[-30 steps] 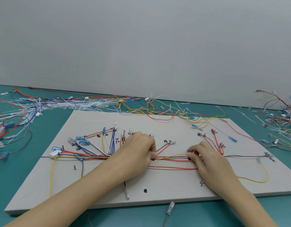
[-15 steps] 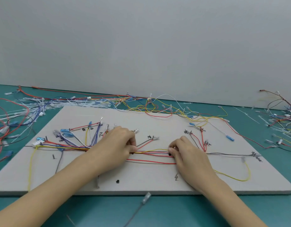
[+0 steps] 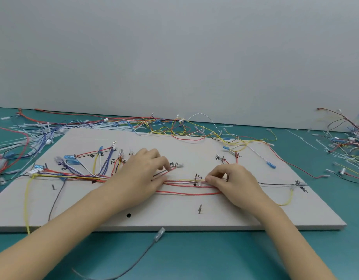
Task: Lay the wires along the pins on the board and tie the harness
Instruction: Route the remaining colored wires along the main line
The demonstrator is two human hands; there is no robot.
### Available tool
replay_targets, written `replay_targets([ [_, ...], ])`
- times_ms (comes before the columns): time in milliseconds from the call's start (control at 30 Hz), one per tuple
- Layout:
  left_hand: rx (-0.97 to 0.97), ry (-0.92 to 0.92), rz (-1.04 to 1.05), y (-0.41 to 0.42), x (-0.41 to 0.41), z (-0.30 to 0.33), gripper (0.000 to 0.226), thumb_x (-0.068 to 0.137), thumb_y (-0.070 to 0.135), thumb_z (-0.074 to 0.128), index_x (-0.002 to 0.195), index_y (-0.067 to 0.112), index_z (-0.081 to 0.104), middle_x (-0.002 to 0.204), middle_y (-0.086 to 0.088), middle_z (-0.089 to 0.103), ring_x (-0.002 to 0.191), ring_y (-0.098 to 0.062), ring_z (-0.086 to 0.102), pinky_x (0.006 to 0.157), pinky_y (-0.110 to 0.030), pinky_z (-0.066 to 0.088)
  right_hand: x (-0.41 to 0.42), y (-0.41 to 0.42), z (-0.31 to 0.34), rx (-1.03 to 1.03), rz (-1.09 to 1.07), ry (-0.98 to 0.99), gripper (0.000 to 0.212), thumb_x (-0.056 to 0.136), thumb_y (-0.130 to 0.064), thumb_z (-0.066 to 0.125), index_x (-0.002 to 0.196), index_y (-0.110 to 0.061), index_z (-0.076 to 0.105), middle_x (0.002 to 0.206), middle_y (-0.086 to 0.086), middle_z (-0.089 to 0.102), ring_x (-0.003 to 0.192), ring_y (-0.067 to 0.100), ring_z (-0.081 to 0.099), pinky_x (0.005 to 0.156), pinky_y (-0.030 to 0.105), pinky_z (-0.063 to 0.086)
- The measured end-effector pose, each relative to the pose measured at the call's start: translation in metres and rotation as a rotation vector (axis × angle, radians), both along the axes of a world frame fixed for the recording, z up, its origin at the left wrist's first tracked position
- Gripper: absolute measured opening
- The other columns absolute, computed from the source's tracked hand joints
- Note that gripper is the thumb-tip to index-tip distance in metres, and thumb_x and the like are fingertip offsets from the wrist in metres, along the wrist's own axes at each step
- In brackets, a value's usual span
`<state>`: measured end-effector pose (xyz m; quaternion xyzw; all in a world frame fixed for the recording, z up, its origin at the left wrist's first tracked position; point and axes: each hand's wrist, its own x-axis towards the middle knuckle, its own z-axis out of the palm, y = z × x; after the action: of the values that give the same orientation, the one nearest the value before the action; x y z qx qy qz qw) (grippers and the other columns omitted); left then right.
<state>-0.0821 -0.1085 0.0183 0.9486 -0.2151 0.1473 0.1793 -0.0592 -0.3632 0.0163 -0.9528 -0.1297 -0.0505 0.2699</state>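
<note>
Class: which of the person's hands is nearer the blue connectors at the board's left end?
Left. The left hand lies on the wire bundle just right of the blue connectors; the right hand is farther right, past mid-board.

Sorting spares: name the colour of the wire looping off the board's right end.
Yellow wire, clearest in the head view.

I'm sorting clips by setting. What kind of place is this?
Probably a wire-harness assembly bench. A grey board with pins and handwritten marks carries the wire bundle that both hands work on, and loose wires with cable ties litter the teal table.
</note>
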Motion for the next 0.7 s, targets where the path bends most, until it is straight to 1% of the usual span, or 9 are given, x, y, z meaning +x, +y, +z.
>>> replay_targets([
  [67,0.049,0.002,-0.039,-0.013,-0.002,0.001,0.02,0.096,0.033,0.052,0.115,0.034,0.06,0.107,0.011,0.05,0.1,-0.012,0.04,0.09,-0.03,0.036,-0.001,-0.005,0.002,0.01,-0.036,0.024,0.012,0.084,-0.044,0.066,0.073,-0.041,0.067,0.075,-0.033,0.063,0.075,-0.008,0.054,0.062,0.023,0.037],
  [167,0.139,-0.002,-0.078,-0.035,0.0,0.001,0.026,0.1,0.037,0.044,0.119,0.035,0.061,0.113,0.011,0.052,0.105,-0.014,0.039,0.094,-0.032,0.035,-0.003,-0.013,0.008,-0.019,-0.114,0.021,0.011,0.081,-0.045,0.068,0.071,-0.042,0.067,0.07,-0.027,0.063,0.073,-0.005,0.055,0.059,0.023,0.035],
  [267,0.156,-0.034,-0.074,-0.055,0.002,0.001,0.029,0.101,0.039,0.041,0.113,0.029,0.065,0.114,0.01,0.053,0.111,-0.016,0.036,0.092,-0.033,0.033,-0.006,-0.019,0.013,-0.171,-0.191,-0.017,0.012,0.082,-0.039,0.064,0.071,-0.037,0.064,0.068,-0.021,0.061,0.072,0.0,0.052,0.056,0.021,0.03],
  [367,0.202,-0.169,-0.06,-0.068,0.009,0.0,0.028,0.099,0.038,0.043,0.103,0.023,0.067,0.112,0.006,0.052,0.113,-0.021,0.035,0.086,-0.031,0.03,-0.008,-0.018,0.015,-0.284,-0.243,-0.047,0.011,0.084,-0.031,0.058,0.075,-0.033,0.064,0.074,-0.019,0.06,0.078,0.011,0.053,0.055,0.022,0.027],
  [433,0.173,-0.155,-0.093,-0.076,0.015,0.002,0.024,0.097,0.04,0.048,0.102,0.024,0.065,0.11,0.005,0.052,0.11,-0.021,0.037,0.085,-0.031,0.03,-0.009,-0.017,0.018,-0.281,-0.258,-0.056,0.012,0.084,-0.025,0.057,0.076,-0.029,0.066,0.08,-0.013,0.063,0.085,0.016,0.055,0.059,0.026,0.032],
  [500,0.194,-0.105,-0.129,-0.086,0.02,0.003,0.027,0.097,0.045,0.047,0.106,0.026,0.064,0.11,0.005,0.052,0.109,-0.02,0.038,0.085,-0.031,0.03,-0.01,-0.018,0.02,-0.268,-0.246,-0.103,0.014,0.083,-0.019,0.058,0.077,-0.025,0.069,0.079,-0.006,0.064,0.09,0.019,0.052,0.07,0.031,0.035],
  [533,0.216,-0.086,-0.141,-0.093,0.022,0.003,0.03,0.098,0.047,0.044,0.109,0.027,0.065,0.11,0.005,0.054,0.11,-0.019,0.038,0.084,-0.031,0.029,-0.01,-0.019,0.02,-0.275,-0.24,-0.147,0.015,0.082,-0.017,0.058,0.076,-0.024,0.07,0.077,-0.007,0.064,0.091,0.019,0.05,0.074,0.033,0.033],
  [600,0.247,-0.071,-0.174,-0.107,0.027,0.001,0.032,0.1,0.044,0.041,0.112,0.026,0.065,0.108,0.004,0.057,0.109,-0.021,0.04,0.079,-0.032,0.028,-0.012,-0.019,0.02,-0.288,-0.255,-0.238,0.016,0.08,-0.016,0.059,0.072,-0.025,0.07,0.072,-0.01,0.063,0.089,0.019,0.045,0.075,0.035,0.024],
  [700,0.2,-0.109,-0.219,-0.123,0.032,0.0,0.028,0.1,0.032,0.044,0.1,0.017,0.067,0.099,-0.003,0.059,0.1,-0.025,0.043,0.07,-0.031,0.024,-0.011,-0.02,0.023,-0.229,-0.326,-0.305,0.023,0.078,-0.013,0.055,0.084,-0.029,0.072,0.071,-0.01,0.064,0.091,0.02,0.048,0.075,0.034,0.02],
])
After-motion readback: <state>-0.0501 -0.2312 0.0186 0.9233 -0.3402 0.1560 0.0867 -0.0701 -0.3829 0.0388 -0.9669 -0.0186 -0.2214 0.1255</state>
